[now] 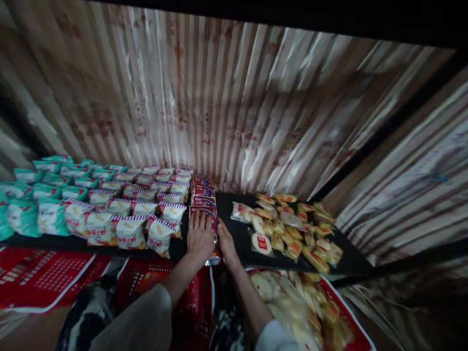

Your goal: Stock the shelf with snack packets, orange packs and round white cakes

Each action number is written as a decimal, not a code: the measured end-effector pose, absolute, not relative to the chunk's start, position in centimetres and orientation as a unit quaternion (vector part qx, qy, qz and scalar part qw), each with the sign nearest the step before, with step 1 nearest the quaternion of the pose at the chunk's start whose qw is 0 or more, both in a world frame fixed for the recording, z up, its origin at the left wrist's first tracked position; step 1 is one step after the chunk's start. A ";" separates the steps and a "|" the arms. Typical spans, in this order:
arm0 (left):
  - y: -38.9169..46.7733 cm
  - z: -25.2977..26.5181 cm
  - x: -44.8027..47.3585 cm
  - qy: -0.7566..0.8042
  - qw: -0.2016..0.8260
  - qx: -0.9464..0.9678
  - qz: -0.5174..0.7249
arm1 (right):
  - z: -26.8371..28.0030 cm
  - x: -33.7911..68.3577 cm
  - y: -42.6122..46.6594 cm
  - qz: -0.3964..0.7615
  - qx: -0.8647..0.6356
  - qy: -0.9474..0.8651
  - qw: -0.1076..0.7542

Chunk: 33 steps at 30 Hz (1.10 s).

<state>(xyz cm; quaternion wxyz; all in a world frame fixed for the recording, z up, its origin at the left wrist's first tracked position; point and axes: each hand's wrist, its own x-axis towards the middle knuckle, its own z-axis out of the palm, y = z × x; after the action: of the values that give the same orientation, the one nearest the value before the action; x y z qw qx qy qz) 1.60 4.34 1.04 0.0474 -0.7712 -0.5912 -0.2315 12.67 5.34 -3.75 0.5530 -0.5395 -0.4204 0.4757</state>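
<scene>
A column of red and purple snack packs (204, 190) runs from the back of the black shelf to its front edge. My left hand (201, 236) lies flat on top of the front packs, fingers stretched forward. Against the right side of the same column rests my right hand (226, 243), its fingers straight and nearly upright. Neither hand is wrapped around a pack. To the left stand rows of white snack bags (131, 231) with striped tops, close beside the column.
Teal bags (53, 214) fill the shelf's left end. Loose wrapped yellow snacks (292, 226) are heaped on the right of the shelf (234, 263). Below are red baskets (47, 278), one holding wrapped snacks (300, 302). Striped plastic sheeting (219, 97) hangs behind.
</scene>
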 end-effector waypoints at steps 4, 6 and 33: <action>4.3 0.8 1.1 -0.596 0.049 -0.764 -0.244 | -4.0 12.2 5.9 0.492 -0.516 -0.435 0.550; 4.4 0.8 1.0 -0.596 0.046 -0.762 -0.249 | -4.1 12.1 6.0 0.479 -0.518 -0.443 0.553; 4.4 0.7 1.3 -0.586 0.020 -0.772 -0.246 | -3.8 12.1 5.5 0.508 -0.505 -0.440 0.542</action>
<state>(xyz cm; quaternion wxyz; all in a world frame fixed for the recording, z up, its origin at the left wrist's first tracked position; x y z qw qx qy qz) 1.31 4.39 0.74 0.0202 -0.7717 -0.5861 -0.2462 12.06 5.46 -3.82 0.5416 -0.5049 -0.4397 0.5084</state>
